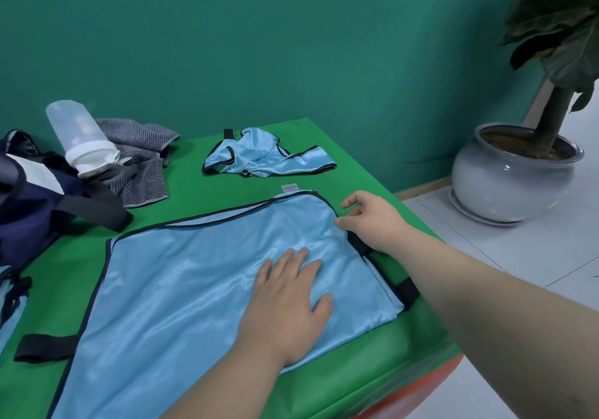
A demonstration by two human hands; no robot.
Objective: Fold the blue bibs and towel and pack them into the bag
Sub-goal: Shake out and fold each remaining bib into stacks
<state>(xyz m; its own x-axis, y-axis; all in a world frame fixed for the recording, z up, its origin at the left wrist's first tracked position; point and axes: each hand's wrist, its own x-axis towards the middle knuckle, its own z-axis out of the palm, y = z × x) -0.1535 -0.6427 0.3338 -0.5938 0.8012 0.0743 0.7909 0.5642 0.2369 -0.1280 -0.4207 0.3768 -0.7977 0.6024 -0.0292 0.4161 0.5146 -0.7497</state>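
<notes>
The left grip (288, 298) is laid flat, fingers straight, on the spread bib (181, 282) near its right edge. The slippery cloth is judged to be pinned this way so that it does not slide while the edge is handled. The right grip (372, 221) is set at that bib's far right corner, with the thumb on the dark trim and the fingers loosely curled. Whether the trim is actually pinched cannot be told.

The spread bib is laid out flat on the green desk (201, 198), apparently smoothed for folding. Beyond it, a crumpled bib (259, 156) is seen unfolded. To its far left, the grey towel (142, 172) is bunched beside a tipped bottle (81, 136), next to the dark bag (29, 214), whose opening is not shown.

Left of the spread bib, pale blue cloth (8, 292) is cut off by the frame; it may be folded bibs, but this cannot be confirmed. The spread bib's near end is cropped too, and 1 black strap (356, 242) is partly covered by the right wrist.
</notes>
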